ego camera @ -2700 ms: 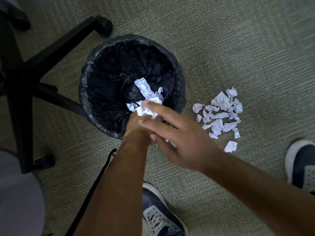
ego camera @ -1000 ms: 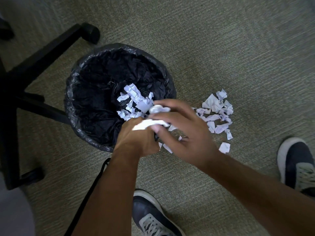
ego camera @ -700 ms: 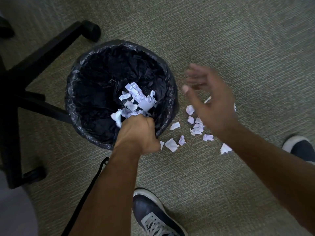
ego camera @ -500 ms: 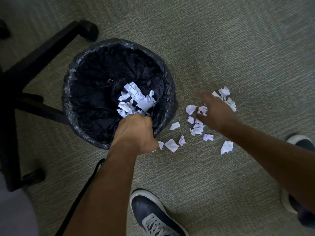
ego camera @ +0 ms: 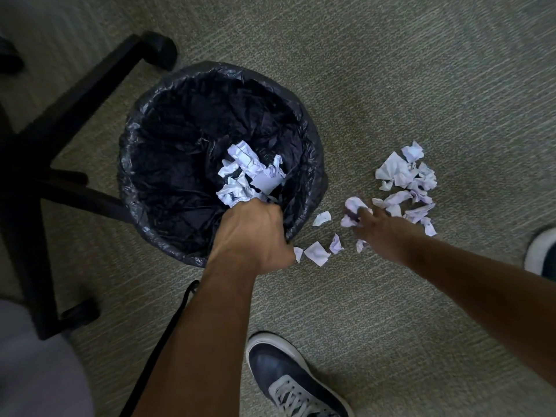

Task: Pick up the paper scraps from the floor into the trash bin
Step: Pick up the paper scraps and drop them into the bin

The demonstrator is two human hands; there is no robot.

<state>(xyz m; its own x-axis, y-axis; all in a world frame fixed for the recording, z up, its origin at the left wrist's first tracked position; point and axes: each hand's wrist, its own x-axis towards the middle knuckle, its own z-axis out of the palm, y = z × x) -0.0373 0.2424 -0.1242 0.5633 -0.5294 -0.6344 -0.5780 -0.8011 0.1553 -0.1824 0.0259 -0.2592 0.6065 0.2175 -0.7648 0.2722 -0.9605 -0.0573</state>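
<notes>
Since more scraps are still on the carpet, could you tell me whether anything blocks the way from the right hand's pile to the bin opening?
Nothing visible blocks it. The right hand is on the paper scraps beside the trash bin, with only carpet and loose bits between. The left hand sits at the near rim, leaving most of the opening free.

White paper scraps (ego camera: 403, 179), black-lined trash bin (ego camera: 150, 139), grey-green ribbed carpet (ego camera: 421, 70).

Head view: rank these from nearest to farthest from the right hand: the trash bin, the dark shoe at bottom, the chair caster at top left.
From the right hand, which is down among the floor scraps:
1. Trash bin, just to its left.
2. Dark shoe, below it, near the frame's bottom.
3. Chair caster, far up and left, beyond the bin.
</notes>
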